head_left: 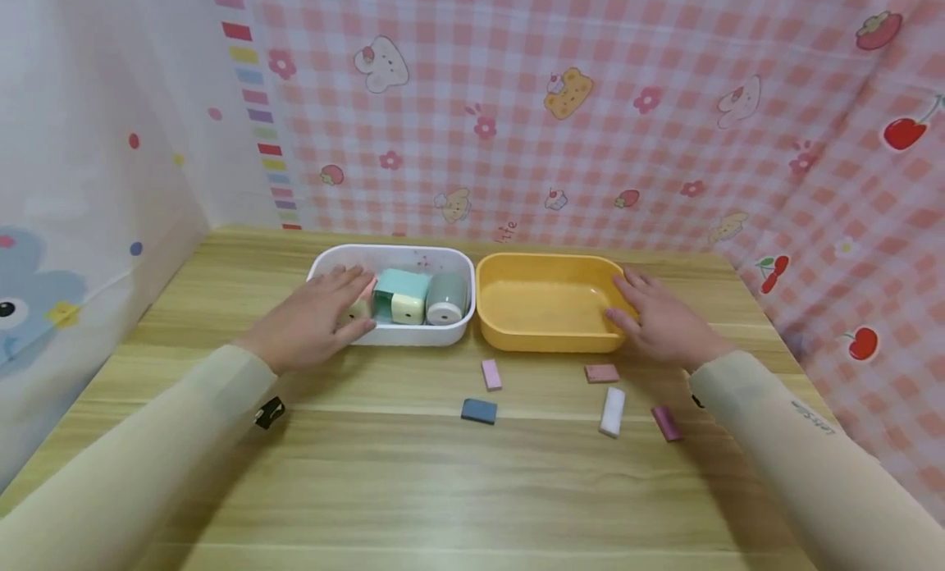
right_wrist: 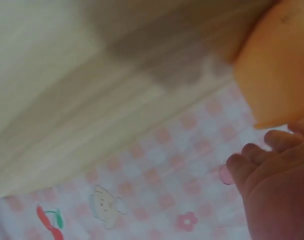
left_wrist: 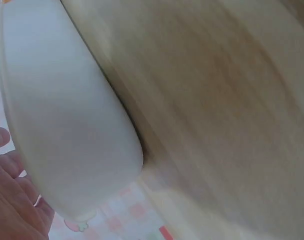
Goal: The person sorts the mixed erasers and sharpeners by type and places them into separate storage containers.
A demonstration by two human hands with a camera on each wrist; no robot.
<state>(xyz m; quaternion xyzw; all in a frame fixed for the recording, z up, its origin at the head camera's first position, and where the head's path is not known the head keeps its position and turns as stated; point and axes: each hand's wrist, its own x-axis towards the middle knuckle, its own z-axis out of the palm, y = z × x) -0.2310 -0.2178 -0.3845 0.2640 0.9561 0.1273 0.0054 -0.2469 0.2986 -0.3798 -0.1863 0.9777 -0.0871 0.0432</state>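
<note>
My left hand [head_left: 313, 318] lies over the left end of a white bin [head_left: 413, 335], its fingers extended above the rim. Inside that bin sit a pinkish item [head_left: 362, 302] half covered by the hand, a mint-green and cream block [head_left: 406, 288] and a grey-green round-sided item [head_left: 447, 296]; their kind is unclear. At the right end of a yellow bin [head_left: 546, 343], my right hand [head_left: 660, 318] touches the rim with spread, fairly straight fingers. The left wrist view shows the outer wall of the white bin [left_wrist: 71, 110] beside the fingers.
In front of the bins lie several small blocks: pink [head_left: 491, 375], dark blue [head_left: 479, 411], white [head_left: 612, 413], reddish [head_left: 601, 374] and maroon [head_left: 666, 423]. A small black object [head_left: 269, 413] shows by the left sleeve. Patterned cloth [head_left: 517, 144] hangs behind the wooden table [head_left: 413, 489].
</note>
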